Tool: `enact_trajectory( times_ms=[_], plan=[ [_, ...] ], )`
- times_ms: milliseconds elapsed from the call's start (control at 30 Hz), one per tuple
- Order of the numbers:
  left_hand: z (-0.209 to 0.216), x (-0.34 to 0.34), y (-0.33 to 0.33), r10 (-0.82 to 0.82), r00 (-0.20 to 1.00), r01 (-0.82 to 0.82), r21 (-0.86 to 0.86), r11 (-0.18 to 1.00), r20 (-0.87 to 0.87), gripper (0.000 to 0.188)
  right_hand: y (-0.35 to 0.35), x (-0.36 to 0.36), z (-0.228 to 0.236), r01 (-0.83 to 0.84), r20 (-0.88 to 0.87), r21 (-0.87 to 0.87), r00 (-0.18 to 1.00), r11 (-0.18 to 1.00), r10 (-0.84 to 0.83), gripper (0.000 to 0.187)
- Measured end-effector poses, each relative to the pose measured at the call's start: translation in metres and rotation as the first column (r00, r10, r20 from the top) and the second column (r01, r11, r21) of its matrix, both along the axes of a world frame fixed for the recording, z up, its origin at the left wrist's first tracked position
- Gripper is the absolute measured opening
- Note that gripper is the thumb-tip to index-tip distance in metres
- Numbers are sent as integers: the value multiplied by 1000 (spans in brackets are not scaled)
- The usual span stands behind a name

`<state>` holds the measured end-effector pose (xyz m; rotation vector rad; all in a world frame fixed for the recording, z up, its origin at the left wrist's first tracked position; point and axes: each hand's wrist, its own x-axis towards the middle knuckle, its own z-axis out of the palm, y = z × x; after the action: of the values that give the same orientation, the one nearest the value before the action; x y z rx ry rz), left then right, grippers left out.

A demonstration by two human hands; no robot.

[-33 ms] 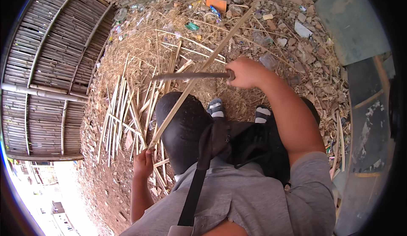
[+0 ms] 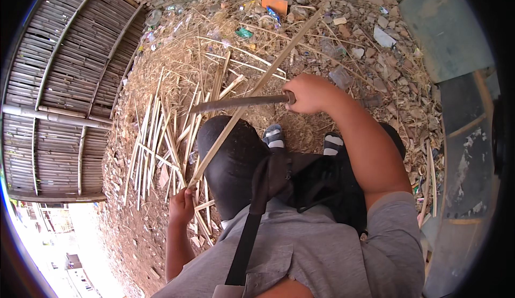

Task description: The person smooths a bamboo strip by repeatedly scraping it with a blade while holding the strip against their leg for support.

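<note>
My left hand (image 2: 181,207) is closed around the near end of a long, pale bamboo strip (image 2: 216,149). The strip slants up and away to the right, passing over my dark-trousered left knee (image 2: 220,132) toward the rubble. In my right hand (image 2: 310,93) is the handle of a machete (image 2: 233,104), its dark, worn blade pointing left. The blade crosses the strip just beyond the knee; whether it touches the strip I cannot tell. Most of the handle is hidden by my fingers.
Several split bamboo strips (image 2: 155,148) lie in a loose pile to the left. A bamboo slat wall (image 2: 59,78) stands beyond them. Brick rubble, dry straw and an orange piece (image 2: 274,5) lie ahead; grey panels (image 2: 445,35) stand at the right.
The machete's tip has dropped a little toward me, so the blade tilts more and shows more of its flat side. My left hand and the strip have hardly moved.
</note>
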<state>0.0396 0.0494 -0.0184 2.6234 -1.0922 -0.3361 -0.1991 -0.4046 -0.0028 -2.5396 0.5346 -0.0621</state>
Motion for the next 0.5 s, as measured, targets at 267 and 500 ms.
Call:
enact_trajectory(
  times_ms=[267,500],
  plan=[
    [3,-3,-5,2,1000,-2,15,1000,22,42,-59,-36,-15,437,26,207,892,876,-451,47],
    [3,-2,-5,19,1000,-18,38,999,-14,43,-34,-23,-8,362,39,185,926,914,-375,43]
  ],
)
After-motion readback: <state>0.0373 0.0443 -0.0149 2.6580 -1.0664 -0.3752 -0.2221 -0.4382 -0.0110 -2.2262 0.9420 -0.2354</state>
